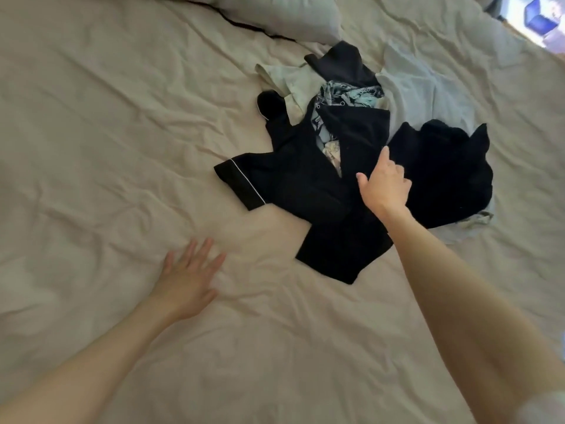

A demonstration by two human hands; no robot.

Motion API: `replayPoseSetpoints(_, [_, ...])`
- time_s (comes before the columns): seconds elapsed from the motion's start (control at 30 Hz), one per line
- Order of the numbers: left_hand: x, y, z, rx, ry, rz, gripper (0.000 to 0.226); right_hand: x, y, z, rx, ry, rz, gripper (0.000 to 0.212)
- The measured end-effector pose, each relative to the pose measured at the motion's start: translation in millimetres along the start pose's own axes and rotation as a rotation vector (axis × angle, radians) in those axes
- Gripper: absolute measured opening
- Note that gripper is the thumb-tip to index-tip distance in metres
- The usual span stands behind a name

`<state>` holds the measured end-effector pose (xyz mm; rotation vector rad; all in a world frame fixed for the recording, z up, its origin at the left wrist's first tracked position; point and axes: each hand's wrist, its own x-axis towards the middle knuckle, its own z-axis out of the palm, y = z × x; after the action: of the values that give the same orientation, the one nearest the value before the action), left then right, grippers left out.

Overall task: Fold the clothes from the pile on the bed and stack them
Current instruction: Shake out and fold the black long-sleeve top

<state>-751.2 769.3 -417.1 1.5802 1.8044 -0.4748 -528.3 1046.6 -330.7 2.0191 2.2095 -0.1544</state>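
Observation:
A pile of clothes lies on the beige bed sheet (107,133), right of centre. On top is a black short-sleeved shirt with white piping (290,185), spread loosely. A dark crumpled garment (443,175) lies to its right, a patterned blue piece (348,93) and a pale green piece (290,81) behind, and a pale blue one (428,93) at the back right. My right hand (383,185) reaches over the black shirt, index finger extended, other fingers loosely bent, holding nothing. With its fingers spread, my left hand (189,276) lies flat on the bare sheet left of the pile.
A pale pillow (290,16) lies at the head of the bed behind the pile. The bed's edge and a bright blue box (538,13) show at the top right corner. Wrinkled sheet stretches to the left and front.

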Motion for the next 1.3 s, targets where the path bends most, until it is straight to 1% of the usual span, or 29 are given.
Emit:
replayPoseSetpoints(0.1, [4.5,-0.9,1.8,-0.013,-0.044,0.01,0.071,8.4,2.6,10.0,0.005,0.048,0.051,0.037])
replayPoseSetpoints(0.17, [4.8,-0.7,-5.2,-0.019,-0.071,0.016,0.068,4.5,1.6,12.7,0.075,0.066,0.043,0.033])
replayPoseSetpoints(0.23, [1.0,0.9,-14.7,-0.026,-0.094,0.016,0.067,-8.4,-5.2,12.7,0.207,0.089,-0.011,0.032])
replayPoseSetpoints(0.33, [-9.9,6.1,-31.0,-0.09,-0.044,-0.003,0.066,-33.8,-19.2,4.9,0.382,0.124,-0.109,0.028])
replayPoseSetpoints(0.43, [-29.3,13.9,-55.8,-0.196,0.125,0.013,0.066,-56.3,-29.8,-19.2,0.534,0.098,-0.155,0.02])
replayPoseSetpoints(0.5, [-48.8,24.4,-78.5,-0.302,0.261,0.058,0.066,-72.8,-36.7,-48.4,0.642,0.075,-0.187,0.022])
replayPoseSetpoints(0.6, [-84.0,47.6,-120.1,-0.578,0.421,0.14,0.065,-97.8,-53.7,-107.9,0.791,0.048,-0.254,0.029])
replayPoseSetpoints(0.7, [-122.0,67.7,-164.1,-0.833,0.576,0.174,0.071,-124.8,-78.1,-173.4,0.904,-0.005,-0.351,0.024])
replayPoseSetpoints(0.8, [-160.6,72.4,-207.2,-0.916,0.792,0.188,0.083,-151.3,-103.4,-231.5,1.009,-0.066,-0.453,0.019])
replayPoseSetpoints(0.87, [-189.1,66.0,-238.2,-0.932,0.868,0.197,0.084,-169.8,-117.2,-267.2,1.049,-0.091,-0.554,0.02])
replayPoseSetpoints(0.9, [-204.8,60.5,-253.4,-0.946,0.888,0.192,0.079,-179.3,-123.2,-283.7,1.055,-0.106,-0.604,0.022])
replayPoseSetpoints(0.93, [-220.5,54.3,-266.5,-0.968,0.9,0.189,0.07,-188.3,-128.5,-297.8,1.061,-0.129,-0.643,0.021])
replayPoseSetpoints(1.03, [-268.1,37.5,-293.4,-0.957,0.969,0.162,0.018,-214.4,-144.9,-332.3,1.065,-0.199,-0.726,0.015])
replayPoseSetpoints(1.07, [-284.6,31.2,-299.0,-0.925,0.996,0.159,0.016,-222.7,-150.5,-342.5,1.084,-0.213,-0.743,0.014])
replayPoseSetpoints(1.13, [-319.1,19.3,-308.0,-0.899,1.013,0.165,0.02,-237.9,-160.7,-358.3,1.16,-0.223,-0.753,0.013])
replayPoseSetpoints(1.2, [-352.2,7.1,-314.9,-0.935,1.015,0.178,0.006,-255.6,-167.7,-365.3,1.225,-0.223,-0.74,0.012])
replayPoseSetpoints(1.23, [-367.4,1.9,-317.4,-0.964,1.015,0.175,0.004,-264.3,-169.7,-363.3,1.249,-0.239,-0.73,0.01])
replayPoseSetpoints(1.3, [-393.4,-8.0,-318.8,-0.978,1.014,0.176,0.013,-282.3,-171.6,-348.2,1.262,-0.296,-0.707,0.006])
